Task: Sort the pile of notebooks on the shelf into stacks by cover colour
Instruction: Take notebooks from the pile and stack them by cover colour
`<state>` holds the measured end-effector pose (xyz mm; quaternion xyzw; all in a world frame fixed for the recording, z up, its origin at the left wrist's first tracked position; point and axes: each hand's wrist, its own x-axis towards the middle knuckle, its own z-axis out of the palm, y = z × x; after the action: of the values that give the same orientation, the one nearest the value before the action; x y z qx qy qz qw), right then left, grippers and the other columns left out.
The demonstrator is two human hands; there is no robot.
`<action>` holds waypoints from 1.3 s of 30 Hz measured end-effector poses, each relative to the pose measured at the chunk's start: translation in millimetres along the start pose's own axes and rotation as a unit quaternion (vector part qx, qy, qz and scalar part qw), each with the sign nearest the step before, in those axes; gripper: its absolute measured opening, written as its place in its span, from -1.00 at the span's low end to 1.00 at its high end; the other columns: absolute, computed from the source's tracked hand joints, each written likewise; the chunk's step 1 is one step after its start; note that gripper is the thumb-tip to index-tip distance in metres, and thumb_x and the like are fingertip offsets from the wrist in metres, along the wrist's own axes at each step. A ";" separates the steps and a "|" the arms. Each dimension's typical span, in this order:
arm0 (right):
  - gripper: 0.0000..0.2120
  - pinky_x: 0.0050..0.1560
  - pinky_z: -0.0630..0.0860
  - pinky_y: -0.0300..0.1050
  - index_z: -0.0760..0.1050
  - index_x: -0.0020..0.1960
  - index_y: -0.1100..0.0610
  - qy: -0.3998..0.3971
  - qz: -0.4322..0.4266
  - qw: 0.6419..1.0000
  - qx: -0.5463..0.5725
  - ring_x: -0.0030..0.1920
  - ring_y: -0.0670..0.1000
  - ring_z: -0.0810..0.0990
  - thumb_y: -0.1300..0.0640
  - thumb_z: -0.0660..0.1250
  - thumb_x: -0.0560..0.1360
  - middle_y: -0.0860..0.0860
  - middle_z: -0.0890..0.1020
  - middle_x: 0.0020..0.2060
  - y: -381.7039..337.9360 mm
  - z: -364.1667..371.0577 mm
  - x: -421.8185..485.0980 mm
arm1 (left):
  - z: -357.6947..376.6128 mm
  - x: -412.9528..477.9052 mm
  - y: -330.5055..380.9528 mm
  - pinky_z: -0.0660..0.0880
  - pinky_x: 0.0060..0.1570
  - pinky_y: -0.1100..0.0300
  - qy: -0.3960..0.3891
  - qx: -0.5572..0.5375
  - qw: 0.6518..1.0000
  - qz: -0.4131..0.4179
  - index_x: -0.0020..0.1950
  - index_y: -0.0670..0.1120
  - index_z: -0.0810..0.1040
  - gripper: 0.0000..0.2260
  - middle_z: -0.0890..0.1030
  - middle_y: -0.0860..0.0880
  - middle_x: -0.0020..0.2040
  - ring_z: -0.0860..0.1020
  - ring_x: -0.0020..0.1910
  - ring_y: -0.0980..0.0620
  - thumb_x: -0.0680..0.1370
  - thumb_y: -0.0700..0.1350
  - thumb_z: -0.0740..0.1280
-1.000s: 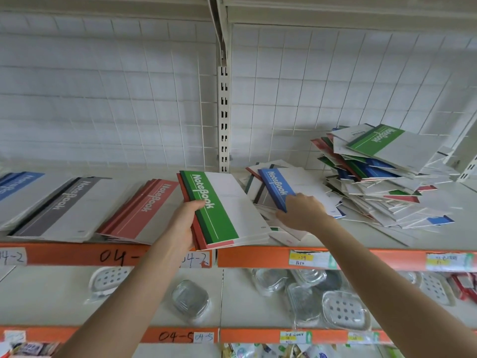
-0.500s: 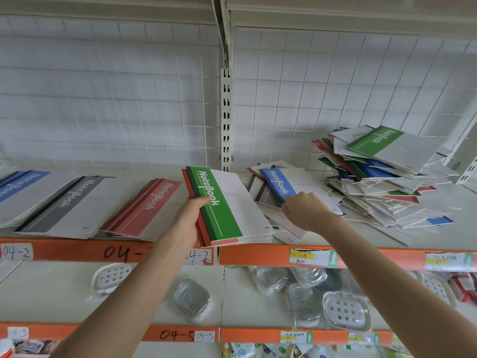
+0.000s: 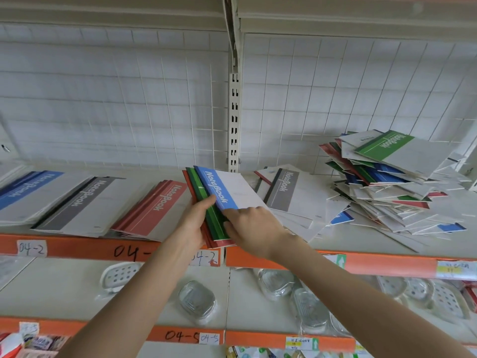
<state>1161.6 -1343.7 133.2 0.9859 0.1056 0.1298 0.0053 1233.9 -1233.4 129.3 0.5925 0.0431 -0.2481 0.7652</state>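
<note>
While L grip (image 3: pixel 192 223) clasps green/red bundle (image 3: pixel 215 226) | R grip (image 3: pixel 254 228) pinches blue ntbk (image 3: pixel 219 188) atop it

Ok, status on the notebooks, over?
Left hand grips mixed bundle, red and green. Right hand pinches blue notebook on top of it. Unsorted pile right, nothing blocking.

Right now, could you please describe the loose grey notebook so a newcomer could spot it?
On the upper shelf, look just right of the slotted upright. The grey notebook lies face up between the right hand and the messy pile, the only grey-banded cover on that side.
</note>
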 end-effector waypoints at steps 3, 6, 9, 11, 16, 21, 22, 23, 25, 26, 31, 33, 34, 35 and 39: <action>-0.39 -0.25 0.40 -0.09 0.51 0.02 0.18 0.006 -0.029 0.996 0.085 -0.22 0.15 0.52 -0.18 -0.15 0.42 0.13 0.61 -0.17 -1.5 5.9 0.5 | -10.9 -0.5 -0.6 0.46 -0.34 0.14 0.002 0.016 1.000 0.005 0.24 -0.17 0.51 -0.72 0.62 -0.12 -0.16 0.58 -0.26 -0.08 0.54 -0.21 0.31; -0.55 -0.23 0.37 -0.14 0.52 0.08 0.12 0.005 0.012 0.982 0.187 -0.13 0.06 0.53 -0.16 0.03 0.53 0.04 0.61 -0.08 1.4 5.9 2.9 | -22.9 0.4 -1.6 0.52 -0.20 0.06 0.022 0.028 0.999 0.007 0.25 -0.18 0.51 -0.70 0.62 -0.16 -0.08 0.59 -0.21 -0.11 0.51 -0.26 0.32; -0.76 -0.22 0.29 -0.16 0.46 0.12 0.18 0.018 0.139 0.974 0.177 0.01 0.16 0.55 0.07 0.18 0.56 0.11 0.60 0.01 12.6 13.4 18.2 | -38.2 -0.7 5.4 0.49 -0.27 0.10 0.048 0.023 0.998 0.017 0.16 -0.13 0.51 -0.76 0.61 -0.12 -0.11 0.59 -0.20 -0.09 0.50 -0.26 0.34; -0.69 -0.14 0.37 -0.19 0.45 0.21 0.19 0.004 0.243 0.947 0.211 0.07 0.16 0.55 0.08 0.22 0.52 0.12 0.59 0.07 21.6 19.1 32.0 | -51.3 -3.5 13.0 0.47 -0.28 0.11 0.051 0.024 0.998 0.021 0.11 -0.10 0.51 -0.81 0.61 -0.09 -0.12 0.59 -0.19 -0.07 0.51 -0.24 0.34; -0.69 -0.08 0.57 -0.10 0.50 0.15 0.28 -0.038 0.346 0.749 0.564 -0.14 0.03 0.60 0.10 0.35 0.50 0.08 0.64 -0.09 1.2 17.0 73.0 | -100.7 -12.1 35.4 0.51 -0.04 0.00 0.064 0.019 0.997 0.042 0.08 -0.02 0.49 -0.82 0.63 -0.07 -0.06 0.60 -0.08 -0.10 0.51 -0.17 0.35; -0.90 -0.29 0.61 -0.14 0.51 -0.02 0.18 -0.086 0.290 0.595 0.745 -0.22 0.04 0.64 0.32 0.28 0.50 0.08 0.66 -0.18 -66.5 20.3 114.2 | -163.8 -22.2 55.0 0.51 -0.08 0.05 0.094 -0.009 0.992 0.082 0.05 0.00 0.51 -0.88 0.63 -0.08 0.02 0.60 -0.03 -0.10 0.55 -0.18 0.31; -0.86 -0.28 0.60 -0.13 0.50 -0.01 0.18 -0.070 0.282 0.598 0.747 -0.19 0.05 0.64 0.35 0.27 0.50 0.10 0.65 -0.13 -82.3 22.6 124.1 | -178.7 -25.5 58.7 0.51 -0.12 0.08 0.099 -0.022 0.991 0.087 0.04 -0.01 0.52 -0.90 0.63 -0.08 0.00 0.61 -0.06 -0.08 0.56 -0.18 0.30; -0.84 -0.24 0.60 -0.10 0.50 0.01 0.17 -0.054 0.280 0.600 0.747 -0.17 0.06 0.63 0.37 0.27 0.50 0.11 0.64 -0.09 -97.8 26.5 134.0 | -193.9 -27.3 62.3 0.50 -0.16 0.10 0.106 -0.038 0.990 0.091 0.00 -0.02 0.52 -0.93 0.64 -0.08 -0.05 0.61 -0.11 -0.06 0.57 -0.17 0.29; -0.83 -0.23 0.60 -0.09 0.50 0.05 0.21 -0.031 0.289 0.587 0.756 -0.18 0.07 0.62 0.38 0.28 0.49 0.12 0.63 -0.10 -131.3 33.2 151.9 | -226.2 -31.8 70.3 0.50 -0.20 0.10 0.111 -0.065 0.987 0.091 0.02 -0.03 0.51 -0.93 0.64 -0.05 -0.09 0.61 -0.15 -0.03 0.58 -0.14 0.27; -0.84 -0.27 0.60 -0.13 0.49 0.04 0.22 -0.019 0.302 0.576 0.759 -0.20 0.06 0.61 0.37 0.29 0.50 0.10 0.63 -0.14 -148.7 36.1 160.5 | -243.1 -34.1 74.5 0.52 -0.16 0.08 0.104 -0.076 0.988 0.087 0.10 -0.05 0.51 -0.88 0.65 -0.07 -0.05 0.62 -0.10 -0.05 0.59 -0.13 0.25; -0.92 -0.40 0.54 -0.27 0.48 -0.04 0.21 0.027 0.330 0.584 0.741 -0.36 -0.08 0.57 0.35 0.28 0.52 0.02 0.57 -0.27 -234.1 54.4 207.8 | -335.4 -40.7 90.1 0.55 -0.13 0.03 0.073 -0.116 0.989 0.049 0.13 -0.03 0.52 -0.83 0.67 -0.08 -0.08 0.61 -0.09 -0.06 0.60 -0.19 0.21; -0.90 -0.48 0.50 -0.31 0.49 -0.05 0.20 0.037 0.323 0.606 0.726 -0.40 -0.08 0.53 0.36 0.27 0.52 0.00 0.55 -0.32 -265.7 63.2 224.4 | -371.3 -40.2 97.4 0.59 -0.30 0.10 0.078 -0.085 0.992 0.053 0.09 0.01 0.50 -0.84 0.67 -0.07 -0.12 0.61 -0.15 -0.04 0.60 -0.21 0.20; -0.88 -0.47 0.50 -0.30 0.49 -0.10 0.17 0.041 0.321 0.620 0.715 -0.40 -0.07 0.50 0.36 0.26 0.52 -0.01 0.54 -0.35 -280.5 66.8 231.5 | -388.2 -39.8 101.8 0.59 -0.34 0.11 0.080 -0.072 0.992 0.059 0.09 0.02 0.50 -0.83 0.66 -0.07 -0.12 0.61 -0.16 -0.04 0.61 -0.21 0.20; -0.84 -0.43 0.50 -0.28 0.47 -0.16 0.13 0.047 0.320 0.638 0.699 -0.39 -0.07 0.48 0.35 0.27 0.52 -0.03 0.52 -0.37 -293.3 71.0 238.7 | -403.5 -37.8 106.3 0.60 -0.32 0.10 0.082 -0.057 0.993 0.065 0.09 0.03 0.49 -0.83 0.66 -0.07 -0.10 0.61 -0.15 -0.04 0.61 -0.20 0.19; -0.89 0.02 0.58 0.02 0.50 -0.14 0.11 0.072 0.342 0.688 0.636 -0.13 0.09 0.59 0.29 0.30 0.50 0.03 0.60 -0.21 -324.6 83.6 261.4 | -439.0 -29.6 123.7 0.55 -0.11 -0.02 0.076 -0.008 0.995 0.071 0.06 0.04 0.48 -0.84 0.64 -0.07 -0.06 0.60 -0.11 -0.07 0.63 -0.19 0.17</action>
<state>1362.8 -970.2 106.8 0.7089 -0.1813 0.0945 -0.6750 1361.5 -794.6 120.4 0.6051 0.0606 -0.1475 0.7800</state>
